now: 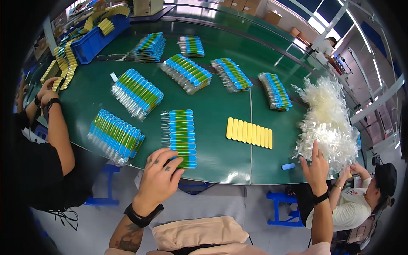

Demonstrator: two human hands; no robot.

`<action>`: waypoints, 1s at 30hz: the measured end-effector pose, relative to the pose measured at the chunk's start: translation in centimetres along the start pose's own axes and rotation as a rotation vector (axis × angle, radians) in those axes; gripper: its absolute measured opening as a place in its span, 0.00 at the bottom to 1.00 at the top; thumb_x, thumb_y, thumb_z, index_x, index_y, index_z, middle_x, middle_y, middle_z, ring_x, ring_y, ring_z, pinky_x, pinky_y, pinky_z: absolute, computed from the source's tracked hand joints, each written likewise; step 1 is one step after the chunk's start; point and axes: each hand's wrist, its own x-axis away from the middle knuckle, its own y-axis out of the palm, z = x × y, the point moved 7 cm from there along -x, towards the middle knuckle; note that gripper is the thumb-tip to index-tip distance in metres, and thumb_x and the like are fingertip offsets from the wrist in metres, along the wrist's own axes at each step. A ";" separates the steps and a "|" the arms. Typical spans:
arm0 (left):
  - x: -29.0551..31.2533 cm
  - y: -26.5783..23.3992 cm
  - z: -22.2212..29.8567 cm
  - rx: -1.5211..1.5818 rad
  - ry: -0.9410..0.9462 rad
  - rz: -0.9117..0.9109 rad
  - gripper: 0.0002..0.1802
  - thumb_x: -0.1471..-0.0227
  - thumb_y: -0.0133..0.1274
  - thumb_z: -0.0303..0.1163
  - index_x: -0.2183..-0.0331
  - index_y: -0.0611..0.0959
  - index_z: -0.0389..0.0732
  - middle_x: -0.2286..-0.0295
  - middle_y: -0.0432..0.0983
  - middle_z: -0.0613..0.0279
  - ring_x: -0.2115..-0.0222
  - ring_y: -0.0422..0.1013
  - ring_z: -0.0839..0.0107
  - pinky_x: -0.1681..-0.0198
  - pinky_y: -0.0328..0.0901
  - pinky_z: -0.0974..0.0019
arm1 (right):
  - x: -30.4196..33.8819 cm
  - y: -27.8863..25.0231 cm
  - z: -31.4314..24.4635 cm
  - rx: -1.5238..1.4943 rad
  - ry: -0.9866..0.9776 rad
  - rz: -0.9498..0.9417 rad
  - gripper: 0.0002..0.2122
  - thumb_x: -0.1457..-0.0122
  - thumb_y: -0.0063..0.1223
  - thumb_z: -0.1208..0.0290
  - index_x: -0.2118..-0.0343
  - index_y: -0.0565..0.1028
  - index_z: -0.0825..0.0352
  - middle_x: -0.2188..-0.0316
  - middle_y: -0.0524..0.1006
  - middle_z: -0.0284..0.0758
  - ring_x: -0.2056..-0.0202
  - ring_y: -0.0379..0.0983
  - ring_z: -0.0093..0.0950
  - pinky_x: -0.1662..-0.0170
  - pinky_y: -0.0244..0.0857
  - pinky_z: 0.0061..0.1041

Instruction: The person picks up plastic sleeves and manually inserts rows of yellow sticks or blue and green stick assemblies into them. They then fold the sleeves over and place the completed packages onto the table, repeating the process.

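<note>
A row of short blue-and-green nail files [182,131] in clear sleeves lies in front of me on the green table. At the row's near end, my left hand [159,176] has its thumb and fingers curled round the lowest file. My right hand [316,168] is at the near edge of a heap of clear plastic sleeves [325,127], its index finger stretched out and thumb apart. Nothing shows in its grasp. Between the hands lies a row of yellow nail files [249,133], side by side. A single small blue piece [288,166] rests near the table edge, left of my right hand.
Several stacks of sleeved files [138,93] stand across the table [212,157]. At the far left, a blue bin [100,40] holds yellow files. One co-worker's hands [47,90] are at yellow strips on the left; another person [357,204] sits close on the right.
</note>
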 end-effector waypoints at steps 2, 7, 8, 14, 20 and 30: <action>-0.1 0.1 -0.2 -0.022 0.017 -0.013 0.14 0.55 0.65 0.26 0.63 0.85 0.38 0.58 0.77 0.59 0.52 0.71 0.55 0.46 0.63 0.51 | 0.7 -1.3 -2.5 -0.101 -0.103 -0.031 0.28 0.46 0.64 0.65 0.43 0.71 0.69 0.61 0.77 0.47 0.66 0.77 0.49 0.64 0.70 0.41; -0.1 0.2 0.7 -0.060 0.074 -0.051 0.09 0.53 0.65 0.29 0.66 0.86 0.41 0.61 0.79 0.63 0.54 0.72 0.61 0.45 0.61 0.49 | 2.4 -3.3 -13.5 -0.617 -0.470 -0.137 0.17 0.51 0.67 0.65 0.59 0.80 0.67 0.72 0.79 0.41 0.70 0.77 0.41 0.67 0.71 0.36; -0.2 0.3 1.0 -0.065 0.073 -0.049 0.07 0.53 0.64 0.28 0.67 0.86 0.41 0.62 0.80 0.62 0.56 0.73 0.61 0.45 0.61 0.49 | 2.8 -3.7 -16.0 -0.650 -0.576 -0.111 0.18 0.52 0.68 0.64 0.59 0.81 0.66 0.70 0.79 0.39 0.67 0.77 0.39 0.65 0.72 0.37; -0.8 0.2 1.6 -0.053 0.028 -0.042 0.05 0.53 0.63 0.26 0.70 0.85 0.40 0.66 0.82 0.63 0.60 0.74 0.61 0.46 0.61 0.49 | 4.6 -2.7 -25.9 -0.697 -0.787 -0.083 0.26 0.48 0.65 0.61 0.45 0.74 0.63 0.62 0.75 0.37 0.65 0.74 0.38 0.62 0.70 0.36; -0.8 0.6 1.5 -0.087 0.081 0.004 0.06 0.56 0.64 0.26 0.71 0.84 0.41 0.70 0.81 0.65 0.62 0.74 0.60 0.47 0.62 0.50 | 1.6 -1.4 -27.8 -0.927 -0.445 -0.175 0.17 0.42 0.58 0.65 0.51 0.74 0.63 0.68 0.73 0.40 0.75 0.75 0.41 0.73 0.72 0.38; -0.8 0.2 2.1 -0.163 0.072 0.077 0.30 0.62 0.68 0.28 0.52 0.80 0.43 0.50 0.74 0.53 0.50 0.69 0.52 0.47 0.61 0.48 | -0.1 1.3 -29.3 -1.034 -0.556 -0.148 0.05 0.38 0.54 0.73 0.62 0.73 0.67 0.77 0.75 0.43 0.80 0.76 0.40 0.77 0.69 0.38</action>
